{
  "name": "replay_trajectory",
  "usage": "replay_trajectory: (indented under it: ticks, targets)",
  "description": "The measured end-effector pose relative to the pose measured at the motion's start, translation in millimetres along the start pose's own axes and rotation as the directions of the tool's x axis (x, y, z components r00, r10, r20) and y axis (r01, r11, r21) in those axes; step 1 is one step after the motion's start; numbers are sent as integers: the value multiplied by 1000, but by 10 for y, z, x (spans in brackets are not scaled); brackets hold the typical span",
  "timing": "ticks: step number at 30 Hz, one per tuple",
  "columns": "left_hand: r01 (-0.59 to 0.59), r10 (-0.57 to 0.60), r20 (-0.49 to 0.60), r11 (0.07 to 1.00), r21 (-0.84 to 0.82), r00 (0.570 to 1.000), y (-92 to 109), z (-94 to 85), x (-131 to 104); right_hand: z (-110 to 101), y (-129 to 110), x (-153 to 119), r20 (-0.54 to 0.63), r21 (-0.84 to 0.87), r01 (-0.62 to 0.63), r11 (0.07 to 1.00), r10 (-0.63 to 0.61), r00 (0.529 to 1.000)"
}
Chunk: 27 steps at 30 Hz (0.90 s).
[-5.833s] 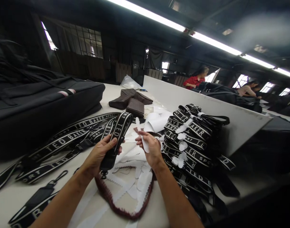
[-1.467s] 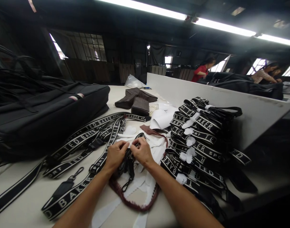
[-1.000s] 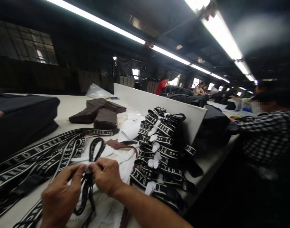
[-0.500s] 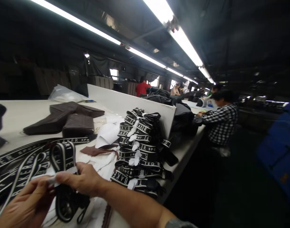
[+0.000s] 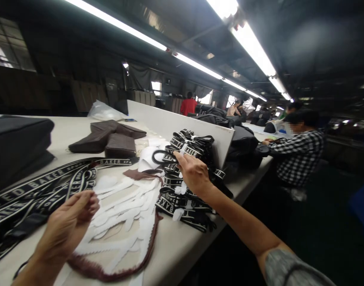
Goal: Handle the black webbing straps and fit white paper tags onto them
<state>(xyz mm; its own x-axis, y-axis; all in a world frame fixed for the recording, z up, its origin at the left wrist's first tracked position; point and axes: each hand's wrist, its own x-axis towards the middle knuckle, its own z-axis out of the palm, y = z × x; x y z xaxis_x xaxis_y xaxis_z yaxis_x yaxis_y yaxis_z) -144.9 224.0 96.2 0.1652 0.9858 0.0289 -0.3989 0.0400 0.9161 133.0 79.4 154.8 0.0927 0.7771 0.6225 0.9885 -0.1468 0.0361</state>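
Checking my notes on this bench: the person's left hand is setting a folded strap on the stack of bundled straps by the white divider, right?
Not quite: the head view shows the right hand at the stack of bundled straps by the white divider, putting a folded strap there. The left hand hangs over the white paper strips.

A long pale worktable (image 5: 182, 242) runs from the lower left toward mid-frame, backed by a white divider board (image 5: 170, 121). On it lie loose lettered black straps (image 5: 47, 184) at left, white paper strips (image 5: 122, 206) ringed by a maroon cord (image 5: 116, 272) in the foreground, a stacked pile of folded straps (image 5: 190, 174) at centre, brown pouches (image 5: 110, 137) behind, and a black bag (image 5: 15, 143) at far left.
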Motion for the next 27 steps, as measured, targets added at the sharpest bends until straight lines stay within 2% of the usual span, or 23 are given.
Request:
replay_trajectory:
  ticks: [2, 3, 5, 7, 9, 11, 14, 17, 19, 21, 23, 25, 27]
  targets:
    - [66, -64, 26, 994, -89, 998, 4, 15, -16, 396, -11, -331, 100, -73, 138, 988, -130, 986]
    - [70, -66, 40, 991, -110, 997, -7, 11, -13, 589, -36, -487, 127, -87, 164, 983, -152, 980]
    - [48, -42, 58, 994, -96, 997, -35, -20, 4, 891, -91, -724, 145, -108, 110, 988, -94, 985]
    - [30, -26, 50, 997, -74, 998, -39, -82, 37, 1028, -127, -822, 156, -110, 56, 992, -38, 987]
    - [-13, 11, -22, 999, -48, 1000, 0, -176, 84, 1006, -147, -794, 176, -96, 34, 995, -17, 984]
    - [-73, 68, -148, 997, -28, 987, 74, -298, 139, 871, -181, -684, 177, -42, 15, 999, -8, 984]
    - [-151, 144, -337, 989, 5, 930, 182, -488, 227, 610, -352, -449, 98, 178, 48, 983, -66, 993]
    - [-190, 212, -467, 977, 95, 859, 193, -622, 309, 514, -710, -166, 66, 484, 156, 861, -213, 975]
    - [-183, 257, -509, 964, 191, 821, 139, -671, 353, 621, -1005, 60, 137, 643, 149, 751, -304, 943]
    - [-155, 302, -520, 939, 308, 799, 59, -699, 382, 841, -1302, 327, 263, 750, 9, 662, -310, 914]
    - [-119, 357, -504, 889, 443, 786, -28, -714, 393, 1109, -1589, 622, 381, 796, -177, 578, -252, 890]
    - [-84, 410, -456, 809, 581, 790, -111, -718, 385, 1359, -1871, 898, 464, 806, -326, 495, -187, 866]
    - [-51, 424, -381, 720, 692, 822, -182, -713, 364, 1551, -2146, 1099, 522, 798, -423, 429, -144, 841]
